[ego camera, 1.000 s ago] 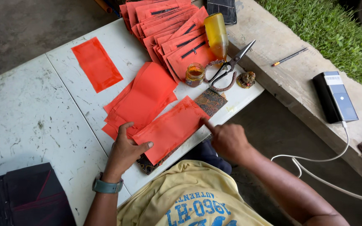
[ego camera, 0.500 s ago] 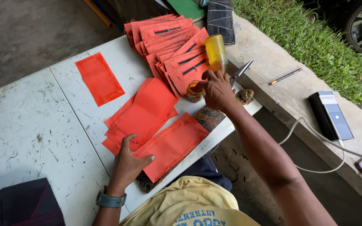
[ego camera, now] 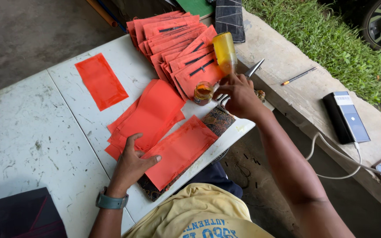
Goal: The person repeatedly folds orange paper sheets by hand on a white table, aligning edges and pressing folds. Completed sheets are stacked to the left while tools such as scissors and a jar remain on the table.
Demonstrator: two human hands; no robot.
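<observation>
Left hand [ego camera: 134,162] lies flat, fingers spread, on the near end of a red sheet [ego camera: 179,150] at the table's near edge. Palm-down pressure reads as pinning the sheet so it stays put on the patterned cloth [ego camera: 218,120] under it; the cloth shows at the sheet's far end and again at its near corner.

Right hand [ego camera: 239,94] is out at the table's right edge, fingers curled around the handles of scissors [ego camera: 254,69], whose blades poke out past the knuckles toward the concrete ledge [ego camera: 296,94]. The grip looks closed on the handles, though the fingertips are hidden.

Just left of that hand is a small glass jar [ego camera: 203,92], open, amber stuff inside, standing upright on the table. A yellow bottle [ego camera: 224,53] lies tilted on a fanned pile of red pieces [ego camera: 177,48] at the far right corner; probably both are kept within reach of the working hand.

The sheet is a plain red-orange rectangle, matte, flat, lying diagonally, with slightly rough edges. A loose stack of similar sheets [ego camera: 151,112] sits just behind it, overlapping at its left. One single sheet [ego camera: 101,80] lies apart nearer the table's left side.

The white table [ego camera: 31,132] is scuffed and stained. A pencil [ego camera: 298,76] and a black power bank [ego camera: 345,117] with a white cable rest on the ledge, well apart from the hands. A dark bag [ego camera: 18,216] is at the near left corner.
</observation>
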